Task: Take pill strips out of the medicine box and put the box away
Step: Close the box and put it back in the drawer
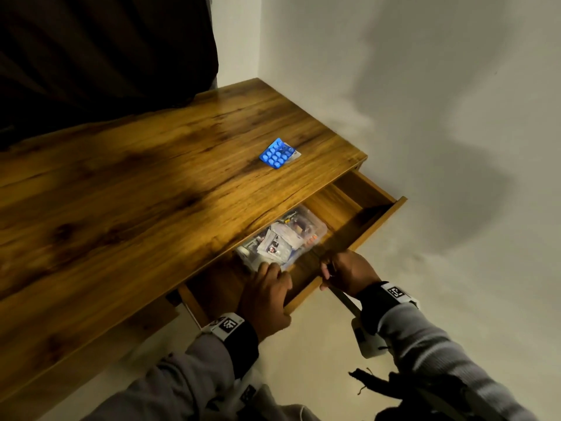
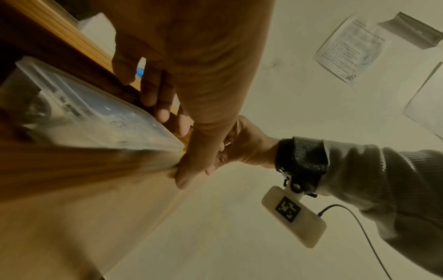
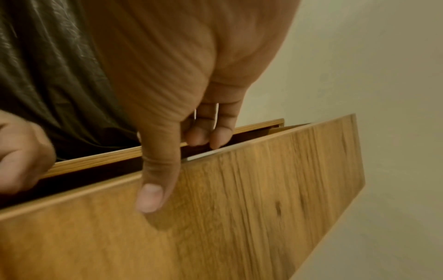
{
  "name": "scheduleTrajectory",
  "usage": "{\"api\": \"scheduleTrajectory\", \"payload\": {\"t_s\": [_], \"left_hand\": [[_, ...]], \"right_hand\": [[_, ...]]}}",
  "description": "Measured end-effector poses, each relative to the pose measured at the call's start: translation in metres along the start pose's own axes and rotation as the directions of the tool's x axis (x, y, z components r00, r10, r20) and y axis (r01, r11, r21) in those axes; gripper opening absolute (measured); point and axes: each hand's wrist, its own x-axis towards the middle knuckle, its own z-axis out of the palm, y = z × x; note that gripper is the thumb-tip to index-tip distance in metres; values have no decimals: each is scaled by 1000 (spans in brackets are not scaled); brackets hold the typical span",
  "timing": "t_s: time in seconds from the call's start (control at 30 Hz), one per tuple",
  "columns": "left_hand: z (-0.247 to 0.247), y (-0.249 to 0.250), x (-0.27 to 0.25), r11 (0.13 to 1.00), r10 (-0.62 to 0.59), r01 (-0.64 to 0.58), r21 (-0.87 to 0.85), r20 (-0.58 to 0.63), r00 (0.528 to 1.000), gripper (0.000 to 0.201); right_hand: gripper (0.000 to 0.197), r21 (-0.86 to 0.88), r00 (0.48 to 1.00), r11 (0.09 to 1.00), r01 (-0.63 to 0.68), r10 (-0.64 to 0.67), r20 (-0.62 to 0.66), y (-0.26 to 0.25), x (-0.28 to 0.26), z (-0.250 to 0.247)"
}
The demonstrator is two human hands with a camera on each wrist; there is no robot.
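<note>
A clear plastic medicine box full of packets lies in the open drawer of a wooden desk. On the desk top a blue pill strip lies by itself. My left hand grips the drawer front, its fingers hooked inside close to the box and its thumb outside. Just to its right, my right hand grips the same drawer front, thumb on the outer face and fingers over the top edge. The left wrist view shows my left hand, the right wrist view my right hand.
The wooden desk top stretches to the left. A dark curtain hangs behind it and a pale wall stands on the right. A divider sections off the drawer's far end. Papers lie on the floor.
</note>
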Motion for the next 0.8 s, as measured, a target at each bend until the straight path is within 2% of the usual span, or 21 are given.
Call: {"api": "scheduleTrajectory", "payload": {"t_s": [0.07, 0.13, 0.3, 0.4, 0.5, 0.6, 0.7, 0.8], "left_hand": [[-6, -9, -1, 993, 41, -27, 111, -126, 991, 42], [-12, -21, 1, 977, 49, -11, 212, -179, 983, 47], [-28, -60, 25, 966, -78, 109, 234, -136, 988, 67], [-40, -77, 38, 964, -111, 134, 229, -110, 988, 69], [-46, -94, 48, 975, -107, 121, 184, -85, 991, 61], [-53, -107, 63, 993, -84, 88, 82, -46, 995, 54], [-67, -123, 84, 994, -79, 75, -79, -43, 996, 48], [-82, -144, 106, 968, -44, 23, -248, -77, 996, 42]], "right_hand": [[24, 3, 998, 1000, 11, -10, -57, -7, 10, 4], [22, 1, 995, 1000, 13, -13, -102, -14, 22, 8], [12, -33, 967, 999, -2, -6, -255, -35, 55, 14], [7, -17, 950, 1000, -9, 3, -313, -45, 75, 16], [7, 39, 943, 999, 31, -16, -334, -54, 92, 14], [16, 279, 927, 950, 138, -25, -373, -61, 109, 3], [18, 470, 875, 866, 169, 87, -476, -64, 132, -16], [19, 508, 816, 853, 120, 207, -540, -61, 168, -38]]}}
